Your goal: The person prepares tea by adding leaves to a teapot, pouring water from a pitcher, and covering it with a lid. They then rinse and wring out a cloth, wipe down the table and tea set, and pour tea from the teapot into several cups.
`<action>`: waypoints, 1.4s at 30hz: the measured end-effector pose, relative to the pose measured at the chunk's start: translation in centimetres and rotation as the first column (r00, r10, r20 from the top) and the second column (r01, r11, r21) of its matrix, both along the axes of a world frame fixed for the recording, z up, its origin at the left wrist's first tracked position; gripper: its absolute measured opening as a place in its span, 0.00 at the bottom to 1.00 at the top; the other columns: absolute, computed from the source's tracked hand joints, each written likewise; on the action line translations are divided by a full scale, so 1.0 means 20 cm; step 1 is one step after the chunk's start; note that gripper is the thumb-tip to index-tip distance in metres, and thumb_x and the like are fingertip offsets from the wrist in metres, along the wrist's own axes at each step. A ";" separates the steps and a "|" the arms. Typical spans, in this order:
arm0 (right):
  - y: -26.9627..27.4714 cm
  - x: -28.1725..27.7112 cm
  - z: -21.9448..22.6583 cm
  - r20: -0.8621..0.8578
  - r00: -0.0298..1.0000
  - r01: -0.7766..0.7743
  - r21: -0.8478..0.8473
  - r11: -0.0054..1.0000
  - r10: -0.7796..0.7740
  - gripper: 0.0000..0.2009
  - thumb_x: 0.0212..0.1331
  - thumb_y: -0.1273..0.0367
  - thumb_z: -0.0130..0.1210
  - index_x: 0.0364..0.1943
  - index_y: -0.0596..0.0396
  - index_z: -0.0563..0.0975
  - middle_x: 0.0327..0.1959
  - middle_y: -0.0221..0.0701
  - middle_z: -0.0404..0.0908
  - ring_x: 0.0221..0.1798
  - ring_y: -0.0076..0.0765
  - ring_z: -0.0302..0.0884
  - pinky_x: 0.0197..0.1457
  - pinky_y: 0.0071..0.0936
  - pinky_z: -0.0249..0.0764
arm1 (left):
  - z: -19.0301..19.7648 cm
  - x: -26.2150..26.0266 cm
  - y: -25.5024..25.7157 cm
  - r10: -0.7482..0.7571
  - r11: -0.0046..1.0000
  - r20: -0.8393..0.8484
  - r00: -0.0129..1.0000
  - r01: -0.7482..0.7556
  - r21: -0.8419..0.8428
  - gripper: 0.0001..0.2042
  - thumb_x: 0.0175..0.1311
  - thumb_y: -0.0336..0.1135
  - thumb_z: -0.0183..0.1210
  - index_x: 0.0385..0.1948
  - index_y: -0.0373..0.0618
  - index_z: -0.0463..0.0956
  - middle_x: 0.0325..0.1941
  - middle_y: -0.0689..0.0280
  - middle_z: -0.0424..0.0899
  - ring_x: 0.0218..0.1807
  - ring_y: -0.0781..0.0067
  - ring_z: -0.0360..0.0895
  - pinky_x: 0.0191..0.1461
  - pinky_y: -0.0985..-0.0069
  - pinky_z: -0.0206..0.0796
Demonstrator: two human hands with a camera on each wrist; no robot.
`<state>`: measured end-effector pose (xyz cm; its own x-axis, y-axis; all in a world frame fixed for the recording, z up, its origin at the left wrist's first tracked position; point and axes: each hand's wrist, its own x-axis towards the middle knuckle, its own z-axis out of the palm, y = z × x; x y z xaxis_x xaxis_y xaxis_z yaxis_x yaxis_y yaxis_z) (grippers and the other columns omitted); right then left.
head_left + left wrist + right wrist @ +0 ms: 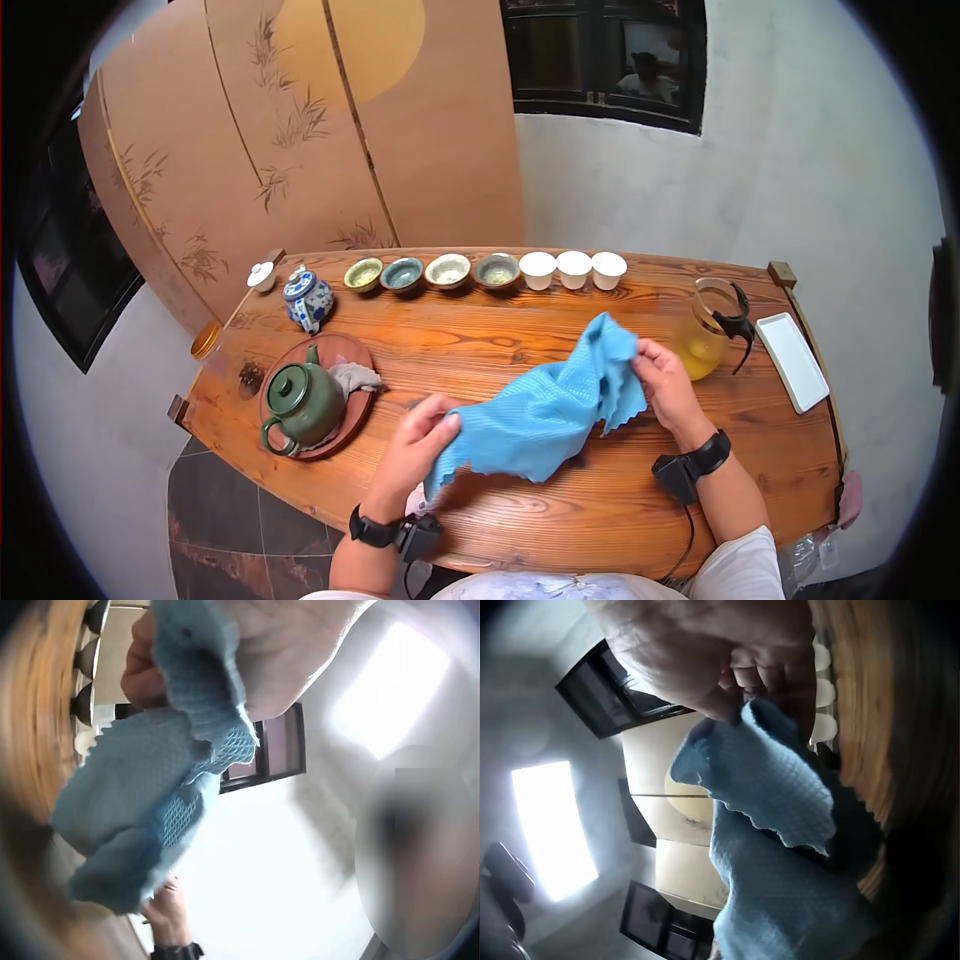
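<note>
A blue cloth with scalloped edges stretches between both hands above the wooden table. My left hand pinches its lower left corner, thumb on top. At the cloth's upper right, my right hand grips a bunched part between thumb and curled fingers. In the left wrist view the cloth hangs in folds and shows a netted side. The right wrist view has the cloth drooping from the fingertips, its middle sagging.
A green teapot stands on a round reddish tray at left, near a blue-and-white pot. Several bowls and white cups line the back edge. At right are a glass pitcher of yellow liquid and a white rectangular dish.
</note>
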<state>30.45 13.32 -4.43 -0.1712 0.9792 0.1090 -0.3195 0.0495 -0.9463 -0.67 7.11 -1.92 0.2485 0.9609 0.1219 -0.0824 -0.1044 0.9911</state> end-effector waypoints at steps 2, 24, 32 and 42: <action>-0.05 0.01 0.04 -0.085 0.989 0.121 -0.030 0.992 -0.123 0.09 0.60 0.71 0.45 0.43 0.58 0.70 0.33 0.24 0.75 0.32 0.17 0.71 0.34 0.14 0.68 | 0.00 0.00 -0.05 0.037 0.999 0.113 0.993 -0.038 0.009 0.07 0.62 0.32 0.49 0.34 0.38 0.69 0.29 0.70 0.73 0.30 0.86 0.68 0.34 0.87 0.62; -0.29 -0.30 0.07 0.790 0.600 -0.367 0.132 0.921 0.126 0.17 0.53 0.64 0.52 0.45 0.59 0.72 0.39 0.44 0.76 0.40 0.44 0.75 0.44 0.28 0.70 | -0.14 0.22 0.04 -0.305 0.880 -0.729 0.613 0.474 0.030 0.13 0.56 0.40 0.56 0.36 0.40 0.73 0.29 0.56 0.77 0.31 0.60 0.75 0.37 0.69 0.66; -0.18 -0.31 -0.03 0.846 0.525 -0.568 0.432 0.701 -0.096 0.19 0.45 0.64 0.58 0.40 0.60 0.72 0.38 0.43 0.73 0.41 0.49 0.70 0.44 0.37 0.67 | -0.10 0.22 0.16 -0.015 0.918 -0.587 0.809 0.245 0.313 0.17 0.49 0.39 0.62 0.35 0.40 0.67 0.30 0.57 0.72 0.30 0.66 0.72 0.32 0.74 0.65; -0.10 -0.29 -0.03 0.848 0.529 -0.633 0.371 0.680 0.030 0.06 0.46 0.72 0.54 0.26 0.61 0.73 0.27 0.40 0.74 0.33 0.46 0.70 0.36 0.34 0.67 | -0.22 0.19 0.17 -0.063 0.939 -0.617 0.784 0.257 0.230 0.15 0.49 0.38 0.61 0.34 0.43 0.67 0.21 0.59 0.73 0.24 0.58 0.71 0.27 0.67 0.61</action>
